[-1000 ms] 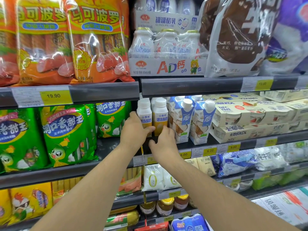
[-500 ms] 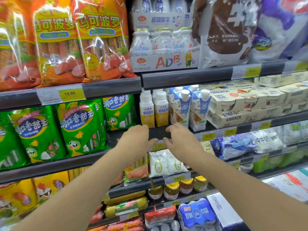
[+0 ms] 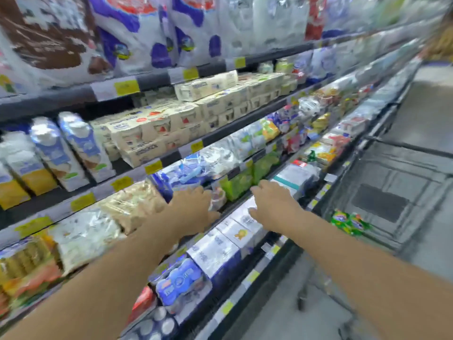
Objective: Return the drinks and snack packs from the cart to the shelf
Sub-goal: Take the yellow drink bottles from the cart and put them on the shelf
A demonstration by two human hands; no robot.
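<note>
Both hands have come away from the upper shelf edge where they rested half a second ago. The left hand (image 3: 193, 209) now hovers with loose, slightly curled fingers and holds nothing. The right hand (image 3: 272, 207) is spread flat with straight fingers, also holding nothing. The whole view is motion-blurred, so I cannot tell whether either one touches the goods beneath it.

Just under the right hand lie white boxed packs (image 3: 241, 225) on a low shelf (image 3: 255, 271). Just beyond the left hand's fingertips sit green packs (image 3: 239, 184), and above them blue-and-white bagged packs (image 3: 181, 175).

Up and left of the left hand stand the blue-topped drink cartons (image 3: 81, 148), which were straight ahead of the hands earlier; beside these are stacked cream yogurt cases (image 3: 157, 133). The view has swung right since then, and the sausage packs seen earlier are out of frame.

To the right of the right hand is the cart (image 3: 392, 182), newly in view, standing on the aisle floor (image 3: 424, 123). In its near corner, just right of the right forearm, lies a green snack pack (image 3: 349, 223).
</note>
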